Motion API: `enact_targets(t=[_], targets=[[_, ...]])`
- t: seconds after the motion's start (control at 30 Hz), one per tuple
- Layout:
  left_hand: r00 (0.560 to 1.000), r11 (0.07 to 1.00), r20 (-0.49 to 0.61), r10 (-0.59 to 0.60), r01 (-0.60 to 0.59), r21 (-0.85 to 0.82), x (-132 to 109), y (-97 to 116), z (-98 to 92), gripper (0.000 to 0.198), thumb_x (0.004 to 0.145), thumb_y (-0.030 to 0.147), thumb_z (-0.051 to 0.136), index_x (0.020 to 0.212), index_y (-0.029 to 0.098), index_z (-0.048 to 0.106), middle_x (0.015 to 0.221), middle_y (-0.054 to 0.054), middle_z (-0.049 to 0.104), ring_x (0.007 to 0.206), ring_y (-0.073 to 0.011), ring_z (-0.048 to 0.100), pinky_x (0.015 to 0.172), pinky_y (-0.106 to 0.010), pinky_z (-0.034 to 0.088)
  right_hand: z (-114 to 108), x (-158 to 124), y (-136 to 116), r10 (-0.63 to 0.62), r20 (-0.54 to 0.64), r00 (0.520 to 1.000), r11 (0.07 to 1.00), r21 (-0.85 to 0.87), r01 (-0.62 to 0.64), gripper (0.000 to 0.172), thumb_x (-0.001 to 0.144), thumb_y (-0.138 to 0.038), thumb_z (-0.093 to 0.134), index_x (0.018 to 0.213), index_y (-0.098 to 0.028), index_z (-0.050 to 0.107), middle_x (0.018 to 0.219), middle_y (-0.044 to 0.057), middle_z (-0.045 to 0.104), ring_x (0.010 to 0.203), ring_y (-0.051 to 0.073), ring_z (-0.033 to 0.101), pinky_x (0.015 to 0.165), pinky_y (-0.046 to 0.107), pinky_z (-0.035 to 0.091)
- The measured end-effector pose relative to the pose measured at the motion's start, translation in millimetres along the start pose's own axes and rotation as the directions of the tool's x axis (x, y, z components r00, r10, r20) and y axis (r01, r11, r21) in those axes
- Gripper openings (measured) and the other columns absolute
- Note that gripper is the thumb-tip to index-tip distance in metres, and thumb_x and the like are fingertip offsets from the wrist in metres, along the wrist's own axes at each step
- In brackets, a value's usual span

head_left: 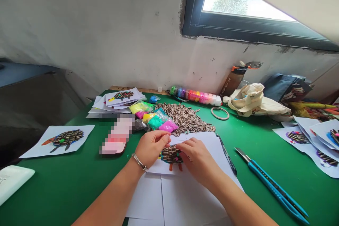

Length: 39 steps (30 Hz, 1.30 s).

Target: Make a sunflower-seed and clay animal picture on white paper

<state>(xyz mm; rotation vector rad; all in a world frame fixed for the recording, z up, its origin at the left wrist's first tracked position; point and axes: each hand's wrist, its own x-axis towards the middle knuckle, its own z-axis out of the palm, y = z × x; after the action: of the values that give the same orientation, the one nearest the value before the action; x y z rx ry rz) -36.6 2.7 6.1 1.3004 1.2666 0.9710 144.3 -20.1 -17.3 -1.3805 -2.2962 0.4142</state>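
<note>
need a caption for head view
Left hand and right hand pressing on a sunflower-seed picture on a green table

Seed picture point(171, 154): partly covered by left hand point(152, 147) and right hand point(198, 160); anything held between them cannot be made out. Pixelated patch point(117, 135): hides the object beneath; only a dark-edged lower end shows, kind undetermined. Dark tool point(226, 154): partly under paper point(209, 146), kind unclear. White object point(12, 183): cut off by left edge, kind unknown. Sheets point(320, 141): cut off by right edge. Colored heap point(314, 110): cut off by right edge, too jumbled to identify. Bottle point(233, 79): lettering too small to read. Left forearm point(113, 190), right forearm point(238, 197): both cut off by bottom edge.
</note>
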Motion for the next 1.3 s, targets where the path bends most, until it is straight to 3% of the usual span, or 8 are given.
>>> enact_targets(t=[0.17, 0.3, 0.43, 0.77, 1.0, 1.13, 1.3], targets=[[1.0, 0.999, -0.008, -0.004, 0.005, 0.052, 0.9, -0.5, -2.6, 0.029, 0.076, 0.039, 0.06, 0.089, 0.015, 0.069, 0.084, -0.008, 0.071, 0.076, -0.0232, 0.07, 0.07, -0.034, 0.056, -9.7, -2.2, 2.3, 0.014, -0.018, 1.0, 1.0, 0.009, -0.014, 0.027, 0.08, -0.001, 0.052, 0.08, -0.021, 0.071, 0.079, 0.004, 0.066, 0.079, 0.018, 0.051, 0.071, 0.03, 0.037], [0.999, 0.991, -0.012, 0.046, -0.044, 0.127, 2.2, -3.9, -4.1, 0.028, 0.078, 0.04, 0.057, 0.086, 0.016, 0.069, 0.082, -0.007, 0.071, 0.075, -0.0228, 0.069, 0.069, -0.033, 0.055, -16.9, -2.6, -4.9, 0.003, 0.083, 0.997, 1.0, -0.018, -0.002, 0.029, 0.075, 0.001, 0.052, 0.067, -0.021, 0.07, 0.075, 0.003, 0.064, 0.077, 0.017, 0.049, 0.07, 0.029, 0.036], [0.997, 0.96, -0.022, 0.08, -0.072, 0.27, 1.7, -5.3, -3.6, 0.027, 0.081, 0.04, 0.054, 0.081, 0.018, 0.069, 0.08, -0.004, 0.071, 0.074, -0.0217, 0.068, 0.063, -0.029, 0.053, -16.9, 0.0, -9.5, 0.048, 0.156, 0.987, 0.998, -0.054, -0.04, 0.029, 0.074, -0.001, 0.054, 0.066, -0.022, 0.072, 0.076, 0.005, 0.065, 0.079, 0.018, 0.05, 0.073, 0.03, 0.036], [0.992, 0.91, -0.025, 0.125, -0.104, 0.402, 1.4, -3.7, -2.9, 0.026, 0.082, 0.038, 0.051, 0.083, 0.021, 0.071, 0.079, -0.001, 0.072, 0.073, -0.0196, 0.068, 0.065, -0.027, 0.051, -19.4, -0.7, -4.1, 0.036, 0.117, 0.993, 0.998, -0.059, -0.029, 0.029, 0.076, 0.0, 0.052, 0.068, -0.02, 0.07, 0.075, 0.004, 0.063, 0.076, 0.016, 0.048, 0.07, 0.028, 0.035], [0.988, 0.86, -0.003, 0.154, -0.133, 0.492, 0.7, -4.1, -1.6, 0.026, 0.084, 0.034, 0.049, 0.088, 0.022, 0.072, 0.078, 0.001, 0.072, 0.071, -0.0176, 0.068, 0.064, -0.026, 0.05, -16.7, 0.6, -8.1, 0.031, 0.174, 0.984, 0.995, -0.098, -0.014, 0.026, 0.076, -0.003, 0.053, 0.066, -0.02, 0.07, 0.075, 0.005, 0.063, 0.076, 0.016, 0.049, 0.071, 0.029, 0.034], [0.976, 0.789, 0.005, 0.217, -0.178, 0.587, 0.4, -6.8, 1.9, 0.026, 0.085, 0.029, 0.049, 0.094, 0.023, 0.072, 0.086, 0.0, 0.074, 0.08, -0.0182, 0.068, 0.074, -0.026, 0.05, -16.1, 0.9, -11.3, 0.046, 0.205, 0.978, 0.993, -0.12, -0.022, 0.021, 0.077, -0.007, 0.055, 0.068, -0.019, 0.069, 0.078, 0.006, 0.063, 0.077, 0.017, 0.05, 0.071, 0.029, 0.035], [0.948, 0.646, 0.131, 0.291, -0.296, 0.703, -2.1, -11.1, 6.6, 0.03, 0.087, 0.023, 0.044, 0.099, 0.024, 0.071, 0.097, -0.002, 0.074, 0.089, -0.0193, 0.067, 0.081, -0.028, 0.049, -17.0, -1.3, -12.5, 0.035, 0.206, 0.978, 0.992, -0.122, -0.01, 0.02, 0.08, -0.01, 0.054, 0.071, -0.018, 0.069, 0.081, 0.006, 0.061, 0.078, 0.017, 0.049, 0.072, 0.029, 0.036]])
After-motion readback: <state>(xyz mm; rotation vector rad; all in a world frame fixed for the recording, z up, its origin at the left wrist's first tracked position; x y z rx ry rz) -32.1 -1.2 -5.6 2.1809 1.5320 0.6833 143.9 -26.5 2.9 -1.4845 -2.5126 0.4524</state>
